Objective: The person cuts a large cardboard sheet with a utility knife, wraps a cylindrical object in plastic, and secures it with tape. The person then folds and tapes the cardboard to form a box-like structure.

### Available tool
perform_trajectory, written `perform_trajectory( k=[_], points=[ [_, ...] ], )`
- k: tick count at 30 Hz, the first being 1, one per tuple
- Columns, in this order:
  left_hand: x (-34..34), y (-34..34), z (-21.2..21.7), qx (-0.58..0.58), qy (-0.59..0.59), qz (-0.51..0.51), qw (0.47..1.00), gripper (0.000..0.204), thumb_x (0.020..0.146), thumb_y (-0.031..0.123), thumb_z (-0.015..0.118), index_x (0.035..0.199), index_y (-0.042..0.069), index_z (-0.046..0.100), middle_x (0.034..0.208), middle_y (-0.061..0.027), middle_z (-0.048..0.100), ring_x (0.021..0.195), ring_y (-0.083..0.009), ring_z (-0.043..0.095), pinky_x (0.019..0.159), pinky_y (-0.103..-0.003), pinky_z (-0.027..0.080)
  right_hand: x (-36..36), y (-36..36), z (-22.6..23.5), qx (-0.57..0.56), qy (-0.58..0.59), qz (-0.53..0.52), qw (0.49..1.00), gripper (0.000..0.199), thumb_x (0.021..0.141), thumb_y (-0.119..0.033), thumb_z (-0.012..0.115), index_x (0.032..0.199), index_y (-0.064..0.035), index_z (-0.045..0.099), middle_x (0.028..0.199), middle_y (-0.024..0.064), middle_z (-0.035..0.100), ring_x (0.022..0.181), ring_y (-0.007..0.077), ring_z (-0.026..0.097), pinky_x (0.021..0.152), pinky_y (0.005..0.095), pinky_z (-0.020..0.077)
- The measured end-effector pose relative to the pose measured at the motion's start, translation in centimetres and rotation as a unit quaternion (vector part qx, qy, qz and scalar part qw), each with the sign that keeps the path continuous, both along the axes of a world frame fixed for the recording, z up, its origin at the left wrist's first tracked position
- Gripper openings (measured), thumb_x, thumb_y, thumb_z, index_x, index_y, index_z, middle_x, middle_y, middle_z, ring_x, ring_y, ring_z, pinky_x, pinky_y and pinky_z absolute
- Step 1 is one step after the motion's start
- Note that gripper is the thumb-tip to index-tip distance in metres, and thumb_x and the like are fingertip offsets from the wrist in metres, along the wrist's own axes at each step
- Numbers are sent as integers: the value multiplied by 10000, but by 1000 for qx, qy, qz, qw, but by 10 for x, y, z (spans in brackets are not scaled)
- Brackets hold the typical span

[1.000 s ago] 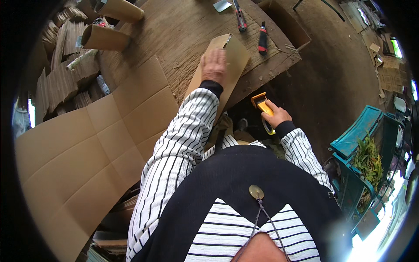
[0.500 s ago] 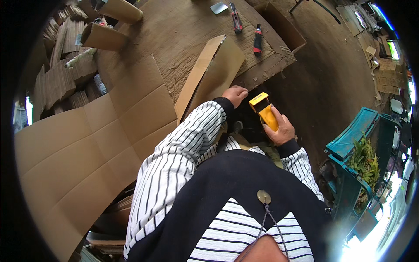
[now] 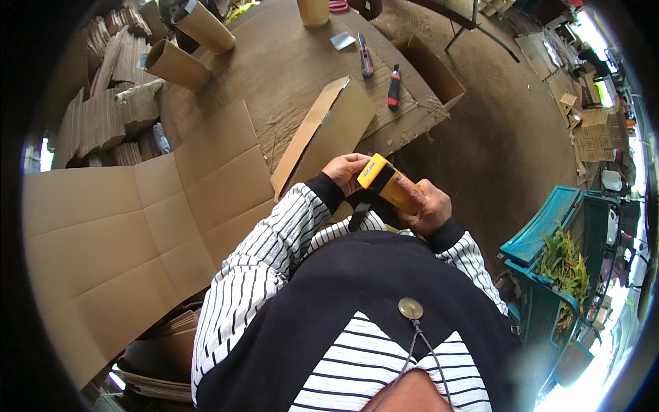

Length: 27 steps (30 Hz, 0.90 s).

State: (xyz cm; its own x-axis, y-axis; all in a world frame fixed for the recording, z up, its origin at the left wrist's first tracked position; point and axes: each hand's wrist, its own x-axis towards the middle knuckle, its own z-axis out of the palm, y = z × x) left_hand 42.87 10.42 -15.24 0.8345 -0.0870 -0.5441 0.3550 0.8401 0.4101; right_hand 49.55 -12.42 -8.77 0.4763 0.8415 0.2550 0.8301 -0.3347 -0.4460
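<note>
My right hand point(image 3: 427, 207) is wrapped round a yellow hand tool point(image 3: 375, 172) with a dark band across its head; I cannot tell its exact kind. My left hand point(image 3: 343, 172) meets the tool's head with bent, pinched fingers, and what lies between them is hidden. Just beyond my left hand, a folded cardboard piece point(image 3: 347, 117) stands on edge at the near side of the worktable point(image 3: 288, 62). A large creased cardboard sheet point(image 3: 103, 240) spreads out to the left of my left arm.
Two box cutters, one point(image 3: 366, 55) beside a second point(image 3: 394, 88), lie on the table near a small grey square point(image 3: 342, 41). Cardboard tubes point(image 3: 180, 65) stand at the far left by stacked cardboard point(image 3: 99, 123). An open box point(image 3: 432, 69) sits past the table's corner. Right: a teal metal frame point(image 3: 539, 223) with plants.
My right hand has brought the yellow tool leftward and turned it. My left hand has drawn back slightly toward me and now meets the tool's head. The view has shifted a little.
</note>
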Motion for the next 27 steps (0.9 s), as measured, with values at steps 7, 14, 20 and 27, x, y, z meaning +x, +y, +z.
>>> perform_trajectory(
  k=[7,14,20,27],
  points=[
    [19,-10,-14,275,-57,15,960,128,888,130,611,910,4,619,801,-52,646,663,-115,609,603,-243,516,-6,1,29,-45,2,-41,998,798,583,-168,760,1329,-220,483,728,73,478,602,238,545,547,343,489],
    [44,-1,13,326,-57,24,943,109,884,120,601,880,12,617,775,-24,627,660,-97,585,611,-230,490,19,10,30,-48,4,-45,998,809,581,-135,741,1339,-217,468,729,77,482,610,243,551,557,346,492],
    [90,75,-28,367,-79,131,918,136,855,160,632,830,27,616,669,40,529,571,-51,450,514,-210,368,74,48,28,-57,44,-43,996,805,575,-142,718,1335,-249,473,755,90,504,635,257,576,576,353,504],
    [140,150,-61,468,59,164,866,156,798,161,635,806,6,645,706,-17,615,655,-96,536,616,-256,438,161,97,17,-86,87,-12,992,729,623,-122,685,1312,-265,497,772,116,560,668,287,601,619,360,512]
  ],
)
